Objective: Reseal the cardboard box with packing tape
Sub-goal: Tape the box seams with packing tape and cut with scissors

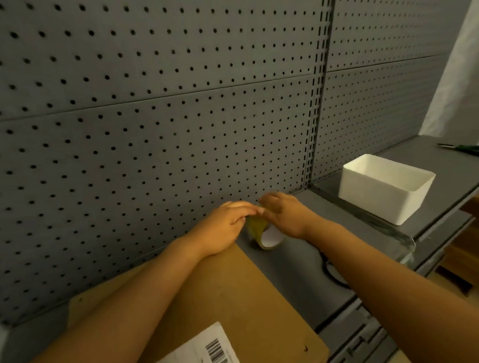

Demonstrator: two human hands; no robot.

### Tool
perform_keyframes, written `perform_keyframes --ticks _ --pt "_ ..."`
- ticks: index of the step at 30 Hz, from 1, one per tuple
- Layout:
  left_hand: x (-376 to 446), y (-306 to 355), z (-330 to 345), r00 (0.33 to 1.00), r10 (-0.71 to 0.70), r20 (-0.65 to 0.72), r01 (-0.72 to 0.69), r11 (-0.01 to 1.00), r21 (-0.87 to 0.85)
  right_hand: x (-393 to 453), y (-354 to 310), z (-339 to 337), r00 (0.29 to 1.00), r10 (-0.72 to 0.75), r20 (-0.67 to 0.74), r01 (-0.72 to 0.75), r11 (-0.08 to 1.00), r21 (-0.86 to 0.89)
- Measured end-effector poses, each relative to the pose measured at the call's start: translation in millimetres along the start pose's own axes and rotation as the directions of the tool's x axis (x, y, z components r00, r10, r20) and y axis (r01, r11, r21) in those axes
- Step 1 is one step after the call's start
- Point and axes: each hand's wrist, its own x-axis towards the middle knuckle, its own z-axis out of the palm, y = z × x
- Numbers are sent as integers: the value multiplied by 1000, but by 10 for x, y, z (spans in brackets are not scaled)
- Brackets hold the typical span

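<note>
While the cardboard box is lying flat on the grey shelf at the bottom of the head view, both hands are meeting just beyond its far corner over a roll of brown tape. The left hand is curling its fingers together and pinching the top of the roll, and the right hand is bending its fingertips onto the same spot, though blur is hiding exactly what they are pinching. The roll is standing on edge on the shelf, just beside the box. A white shipping label is showing on the box top. A white bin is sitting further right, well apart, with green-handled scissors lying beyond it, and a pegboard wall is rising behind.
</note>
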Motion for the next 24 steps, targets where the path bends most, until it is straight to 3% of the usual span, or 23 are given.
perform_keyframes --ticks 2,7,13,17,24 --pt "-7 36 -25 1000 -13 -21 13 1000 -19 61 14 -1 997 11 73 -10 1000 -12" --pt "-97 180 -171 976 -147 -158 139 988 -65 101 96 -70 996 39 83 -47 994 100" --pt "-419 270 -229 934 -232 -273 287 940 183 93 103 -182 989 -50 138 26 985 170" --pt "-597 370 -193 904 -266 -335 350 910 223 77 131 -202 986 -85 142 52 974 221" --pt "-708 538 -181 901 -308 -305 403 855 327 34 181 -196 987 -125 103 97 965 244"
